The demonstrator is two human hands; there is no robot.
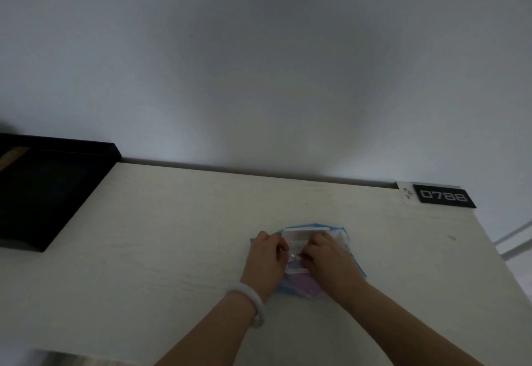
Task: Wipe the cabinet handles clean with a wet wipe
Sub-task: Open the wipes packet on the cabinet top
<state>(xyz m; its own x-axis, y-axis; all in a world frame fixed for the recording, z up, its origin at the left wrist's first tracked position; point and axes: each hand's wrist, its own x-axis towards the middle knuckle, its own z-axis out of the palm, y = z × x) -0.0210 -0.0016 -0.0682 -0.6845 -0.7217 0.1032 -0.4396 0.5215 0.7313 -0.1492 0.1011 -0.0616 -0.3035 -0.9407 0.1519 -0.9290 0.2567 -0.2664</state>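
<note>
A blue and white pack of wet wipes (342, 236) lies flat on the pale cabinet top (187, 221), its white lid flipped open toward the wall. My left hand (266, 256) rests on the pack's left side with curled fingers holding it. My right hand (328, 256) covers the pack's right side, and its fingertips pinch at the opening in the middle. Whether a wipe is out between the fingers is too small to tell. No cabinet handle is in view.
A black framed panel (49, 190) lies on the top at the far left. A small black clock showing 0788 (443, 196) stands at the back right corner. A plain grey wall (259, 63) rises behind. The top's right edge drops off near the clock.
</note>
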